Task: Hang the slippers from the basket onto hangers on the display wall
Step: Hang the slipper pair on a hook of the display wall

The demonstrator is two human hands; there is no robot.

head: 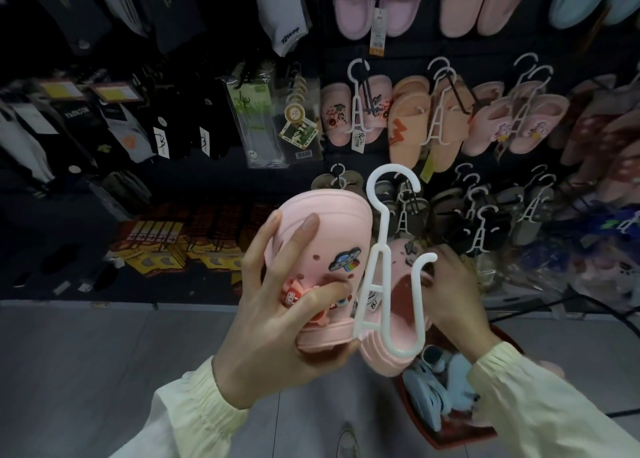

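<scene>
My left hand (277, 305) grips a pink clog slipper (329, 236) decorated with small charms, held up in front of the display wall. A white plastic hanger (384, 249) stands upright between this slipper and a second pink slipper (398, 326), whose opening sits over the hanger's right arm. My right hand (453, 295) holds that second slipper from behind, fingers partly hidden. Below sits the red basket (460, 437) with light blue slippers (433, 392) inside.
The dark display wall carries several pairs of pink and orange slippers on white hangers (436, 118), with darker pairs lower down (485, 222). Packaged socks (173, 125) hang to the left. Grey floor (104, 353) lies below.
</scene>
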